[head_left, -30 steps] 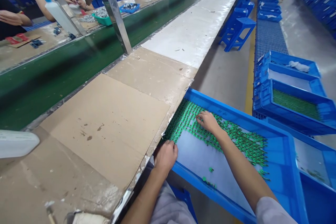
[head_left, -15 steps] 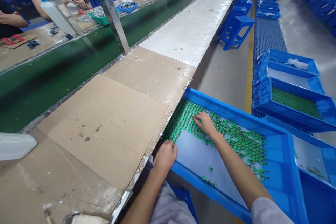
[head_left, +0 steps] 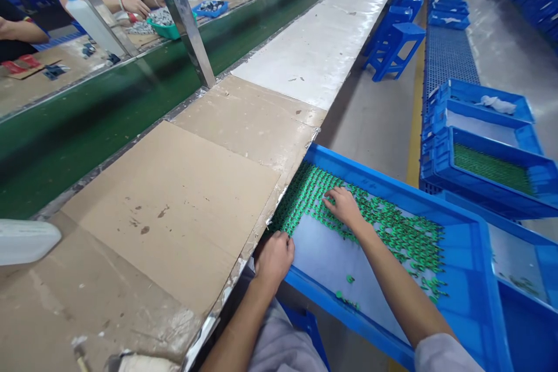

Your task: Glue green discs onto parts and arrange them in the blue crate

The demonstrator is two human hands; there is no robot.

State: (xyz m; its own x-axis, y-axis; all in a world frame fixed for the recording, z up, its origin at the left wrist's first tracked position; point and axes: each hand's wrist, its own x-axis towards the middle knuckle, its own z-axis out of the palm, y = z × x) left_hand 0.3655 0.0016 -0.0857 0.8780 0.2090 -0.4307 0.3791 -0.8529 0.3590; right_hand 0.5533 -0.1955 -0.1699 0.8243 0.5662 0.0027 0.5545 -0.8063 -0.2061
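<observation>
A large blue tray (head_left: 457, 256) sits to the right of the bench and holds many small green parts (head_left: 392, 232) spread over its far half. My right hand (head_left: 344, 206) lies on the green parts with its fingers curled down into them. My left hand (head_left: 274, 256) grips the tray's near left corner, fingers folded over the rim beside the bench edge. A few loose green parts (head_left: 346, 299) lie on the tray's bare floor near its front wall.
Brown cardboard sheets (head_left: 174, 209) cover the bench, with a green conveyor belt (head_left: 87, 122) behind them. Other people work across the belt at top left. Stacked blue trays (head_left: 483, 145) and blue stools (head_left: 392, 40) stand on the right. A white bottle (head_left: 26, 239) lies at the left edge.
My right hand has shifted slightly over the green parts. My left hand has stayed on the tray corner.
</observation>
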